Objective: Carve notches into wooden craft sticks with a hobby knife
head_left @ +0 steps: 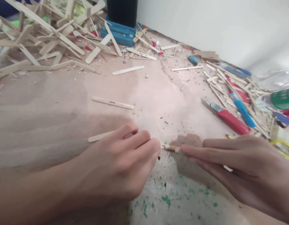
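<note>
Two bare hands meet low over a dusty tan tabletop (158,93). The left hand (118,162), fingers curled, and the right hand (240,165), fingers straight and pressed together, pinch opposite ends of a short pale wooden stick (171,147), apparently to steady it. A red utility knife (229,118) lies nearby.

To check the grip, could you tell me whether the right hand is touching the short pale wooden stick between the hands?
Touching: the head view shows the right hand laying a fingertip against the short pale wooden stick, no gap.
</note>
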### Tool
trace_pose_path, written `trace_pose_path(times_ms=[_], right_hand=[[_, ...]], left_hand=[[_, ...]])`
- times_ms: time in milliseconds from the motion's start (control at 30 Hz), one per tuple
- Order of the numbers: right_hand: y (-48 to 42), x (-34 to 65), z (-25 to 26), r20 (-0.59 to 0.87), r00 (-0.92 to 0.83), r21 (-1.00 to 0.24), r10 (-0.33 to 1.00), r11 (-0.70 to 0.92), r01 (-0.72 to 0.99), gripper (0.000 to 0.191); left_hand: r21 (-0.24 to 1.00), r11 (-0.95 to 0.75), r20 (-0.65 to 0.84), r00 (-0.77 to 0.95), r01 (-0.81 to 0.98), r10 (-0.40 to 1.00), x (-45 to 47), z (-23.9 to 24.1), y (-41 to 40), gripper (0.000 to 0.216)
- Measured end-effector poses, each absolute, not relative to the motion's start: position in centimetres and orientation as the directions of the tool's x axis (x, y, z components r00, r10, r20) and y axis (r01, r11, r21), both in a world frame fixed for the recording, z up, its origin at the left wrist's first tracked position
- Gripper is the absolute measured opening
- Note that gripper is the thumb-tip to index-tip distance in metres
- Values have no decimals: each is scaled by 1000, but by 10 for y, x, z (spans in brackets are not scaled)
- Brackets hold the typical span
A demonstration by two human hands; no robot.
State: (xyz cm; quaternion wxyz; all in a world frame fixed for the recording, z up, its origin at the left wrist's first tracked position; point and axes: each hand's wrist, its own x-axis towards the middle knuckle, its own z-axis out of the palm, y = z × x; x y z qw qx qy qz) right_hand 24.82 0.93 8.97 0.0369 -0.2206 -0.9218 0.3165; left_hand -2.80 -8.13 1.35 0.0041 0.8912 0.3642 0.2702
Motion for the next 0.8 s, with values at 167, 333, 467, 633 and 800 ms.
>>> trace_pose_path(times_ms=[167,333,467,633,800], right_hand=[[6,259,87,-11,-842,-551,540,699,456,30],[9,256,86,-3,-865,-480,502,758,442,32],[5,254,82,-53,-864,-540,501,713,447,31],[2,259,84,-82,-839,-534,538,687,493,29],[11,266,76,36,-716,-529,697,621,578,32]], left_hand=[[215,-746,488,592,630,641,-29,13,-82,36],[236,-712,447,576,662,684,-29,17,-83,35],[233,-710,402,599,665,693,-30,20,-85,29],[270,-698,426,568,663,704,-31,18,-84,30],[459,-621,413,467,635,782,-30,12,-79,25]])
